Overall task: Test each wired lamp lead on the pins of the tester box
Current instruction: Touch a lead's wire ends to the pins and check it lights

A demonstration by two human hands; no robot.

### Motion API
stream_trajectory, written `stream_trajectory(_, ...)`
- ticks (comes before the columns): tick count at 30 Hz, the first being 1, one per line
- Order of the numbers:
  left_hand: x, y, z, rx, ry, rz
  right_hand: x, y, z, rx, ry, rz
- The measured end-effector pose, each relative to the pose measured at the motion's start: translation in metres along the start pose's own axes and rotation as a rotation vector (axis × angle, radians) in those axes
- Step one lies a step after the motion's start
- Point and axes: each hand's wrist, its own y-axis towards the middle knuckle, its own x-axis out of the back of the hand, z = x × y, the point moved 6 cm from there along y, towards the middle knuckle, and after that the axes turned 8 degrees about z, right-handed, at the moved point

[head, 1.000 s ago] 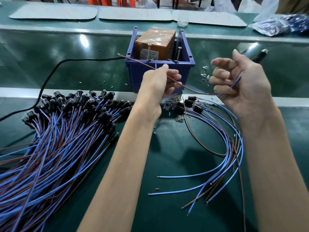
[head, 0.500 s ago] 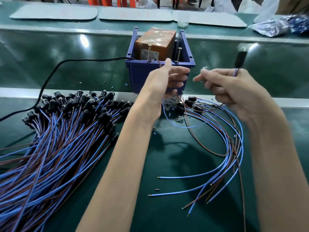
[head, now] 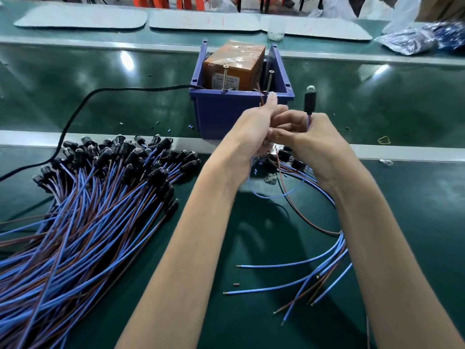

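Observation:
The tester box [head: 221, 114] is a blue bin holding an orange block, with two upright screw pins [head: 269, 80] at its front rim. My left hand [head: 254, 129] pinches a lamp lead's wire ends, the brown end [head: 261, 95] raised close to the right pin. My right hand [head: 314, 139] touches the left one and grips the same lead just below its black lamp holder [head: 309, 100], which stands upright with its clear bulb on top. The lead's blue wire [head: 274, 196] loops down under both hands.
A big heap of blue and brown lamp leads [head: 88, 210] covers the left of the green bench. A smaller bunch of leads [head: 324, 258] lies at the right. A black power cable [head: 83, 107] runs left from the box. A plastic cup [head: 276, 30] and bags stand far back.
My hands have come together in front of the box. The right hand swung the lamp holder upright and moved left; the left hand lifted the wire ends toward the right pin.

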Motion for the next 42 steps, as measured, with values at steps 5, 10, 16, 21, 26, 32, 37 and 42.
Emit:
stream_trajectory(5, 0.013, 0.003, 0.001, -0.079, 0.167, -0.105, -0.003, 0.004, -0.005, -0.08, -0.055, -0.065)
stream_trajectory(10, 0.022, 0.002, 0.0, -0.126, 0.078, -0.15, -0.013, 0.0, -0.001, -0.074, 0.091, 0.036)
stream_trajectory(16, 0.02, -0.001, -0.003, -0.103, 0.107, -0.158, -0.031, -0.002, 0.001, -0.012, 0.016, 0.107)
stream_trajectory(21, 0.018, -0.002, -0.002, -0.075, 0.185, -0.041, -0.021, 0.0, 0.004, 0.039, 0.137, -0.045)
stream_trajectory(26, 0.025, -0.009, -0.006, -0.169, 0.207, 0.017, 0.001, 0.0, 0.0, -0.005, 0.096, -0.215)
stream_trajectory(32, 0.039, -0.012, -0.014, -0.254, 0.27, -0.163, -0.004, 0.001, -0.002, 0.008, 0.204, -0.172)
stream_trajectory(37, 0.063, -0.019, -0.019, -0.332, 0.233, -0.443, 0.014, 0.001, -0.002, -0.006, 0.173, -0.217)
stream_trajectory(42, 0.084, -0.023, -0.016, -0.287, 0.287, -0.656, 0.033, 0.003, -0.004, -0.021, 0.2, -0.299)
